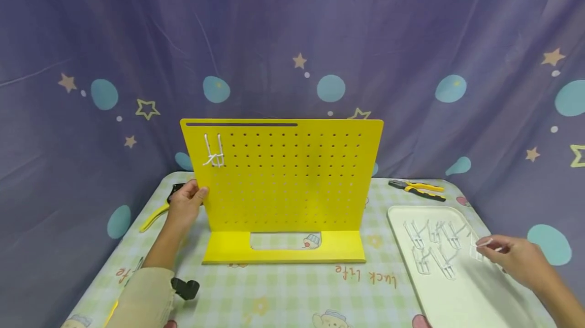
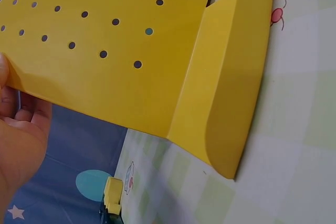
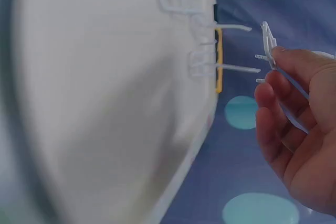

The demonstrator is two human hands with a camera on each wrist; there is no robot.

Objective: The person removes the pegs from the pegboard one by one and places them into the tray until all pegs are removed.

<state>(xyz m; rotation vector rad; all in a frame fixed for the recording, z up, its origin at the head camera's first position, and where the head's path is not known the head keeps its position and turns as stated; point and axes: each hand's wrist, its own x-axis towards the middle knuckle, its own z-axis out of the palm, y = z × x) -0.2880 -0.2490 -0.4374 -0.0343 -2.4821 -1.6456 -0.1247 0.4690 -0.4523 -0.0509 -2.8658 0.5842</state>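
A yellow pegboard point(image 1: 283, 181) stands upright on its folded base. One white pegboard hook point(image 1: 215, 158) hangs in its upper left corner. At the board's left edge, my left hand point(image 1: 185, 203) grips the panel between thumb and fingers; the left wrist view shows the fingers behind it. Over the tray's right side, my right hand point(image 1: 516, 257) pinches another white pegboard hook point(image 3: 269, 45) between thumb and fingertips. That hook is lifted off the cream tray point(image 1: 461, 297). Several more white hooks point(image 1: 422, 262) lie in the tray.
Pliers with yellow and black handles point(image 1: 420, 190) lie behind the tray. A yellow-handled tool point(image 1: 155, 216) with a black head lies left of the board, partly hidden by my left hand. A checked cloth point(image 1: 283, 297) covers the table; a purple curtain point(image 1: 274, 28) hangs behind.
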